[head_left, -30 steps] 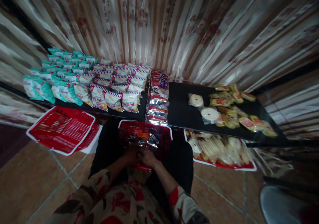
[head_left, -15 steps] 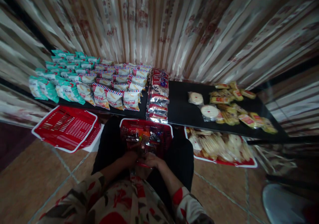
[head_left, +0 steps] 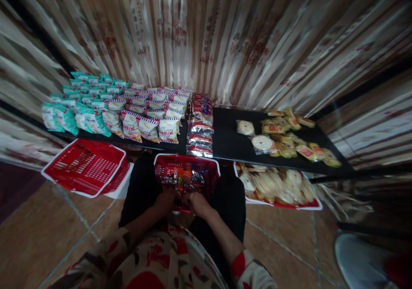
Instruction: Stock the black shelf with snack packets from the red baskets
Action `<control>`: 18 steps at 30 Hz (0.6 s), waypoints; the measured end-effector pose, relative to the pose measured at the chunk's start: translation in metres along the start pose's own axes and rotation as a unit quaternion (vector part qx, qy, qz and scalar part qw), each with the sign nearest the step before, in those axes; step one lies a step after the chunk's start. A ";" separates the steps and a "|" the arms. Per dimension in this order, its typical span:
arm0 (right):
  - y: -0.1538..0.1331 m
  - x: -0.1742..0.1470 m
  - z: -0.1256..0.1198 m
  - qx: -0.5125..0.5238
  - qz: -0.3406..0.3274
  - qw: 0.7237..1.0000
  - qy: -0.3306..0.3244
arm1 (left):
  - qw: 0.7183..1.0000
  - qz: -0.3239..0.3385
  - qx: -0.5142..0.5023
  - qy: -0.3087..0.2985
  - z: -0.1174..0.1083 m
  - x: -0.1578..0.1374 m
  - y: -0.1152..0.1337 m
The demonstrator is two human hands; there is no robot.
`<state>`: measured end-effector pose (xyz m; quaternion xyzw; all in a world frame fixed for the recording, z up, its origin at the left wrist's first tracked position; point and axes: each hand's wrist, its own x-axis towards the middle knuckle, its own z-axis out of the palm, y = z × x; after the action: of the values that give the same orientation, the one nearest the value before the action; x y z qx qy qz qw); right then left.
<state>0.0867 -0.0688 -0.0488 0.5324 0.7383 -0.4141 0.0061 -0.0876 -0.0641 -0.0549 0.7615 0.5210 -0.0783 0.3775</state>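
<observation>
Between my knees sits a red basket (head_left: 213, 178) with a white rim, holding several small shiny wrapped snack packets (head_left: 186, 180) in orange, red, silver and dark colours. My left hand (head_left: 166, 200) is at the near left of the basket, its fingers bent in and partly hidden beside the packets. Close by, my right hand (head_left: 197, 203) is closed with thumb and fingers pressed together at the basket's near side. What either hand grips is too dark and small to make out.
A black shelf (head_left: 225, 147) bears teal bags (head_left: 92, 119), white snack bags (head_left: 148, 128), a row of red and silver packets (head_left: 201, 128) and yellow packs (head_left: 283, 145). Red baskets stand left (head_left: 96, 164) and right (head_left: 277, 203). A pale stool (head_left: 357, 259) is lower right.
Both hands have moved slightly forward over the packets, and the packets at the basket's left have shifted. The right-hand shelf items appear further left as the view turned slightly.
</observation>
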 end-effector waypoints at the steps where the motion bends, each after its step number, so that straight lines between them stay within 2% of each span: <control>1: -0.003 -0.002 -0.007 -0.001 -0.007 1.000 0.014 | 0.999 -0.008 0.019 0.042 -0.002 -0.001 0.002; 3: -0.012 -0.007 -0.023 0.009 -0.027 0.999 0.034 | 0.991 0.008 0.046 0.129 -0.007 -0.003 0.005; 5: -0.020 -0.010 -0.043 0.028 -0.056 0.997 0.043 | 0.981 0.055 0.062 0.175 -0.015 -0.004 0.005; 8: -0.031 -0.016 -0.076 0.044 -0.087 0.993 0.069 | 0.984 0.096 0.036 0.144 -0.032 -0.003 0.006; 10: -0.036 -0.021 -0.098 0.058 -0.090 0.988 0.112 | 0.988 0.086 -0.007 0.128 -0.045 -0.004 0.007; 12: -0.037 -0.026 -0.115 0.090 -0.071 0.979 0.169 | 0.985 0.077 -0.057 0.143 -0.058 -0.006 0.008; 15: -0.035 -0.033 -0.129 0.220 -0.043 0.941 0.253 | 0.973 0.089 -0.130 0.166 -0.075 -0.009 0.012; 18: -0.029 -0.037 -0.131 0.367 -0.046 0.885 0.284 | 0.954 0.103 -0.214 0.181 -0.087 -0.007 0.018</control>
<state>0.1363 -0.0198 0.0714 0.5571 0.5276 -0.4861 -0.4183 -0.0991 -0.0151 0.0183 0.7136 0.5041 0.2139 0.4370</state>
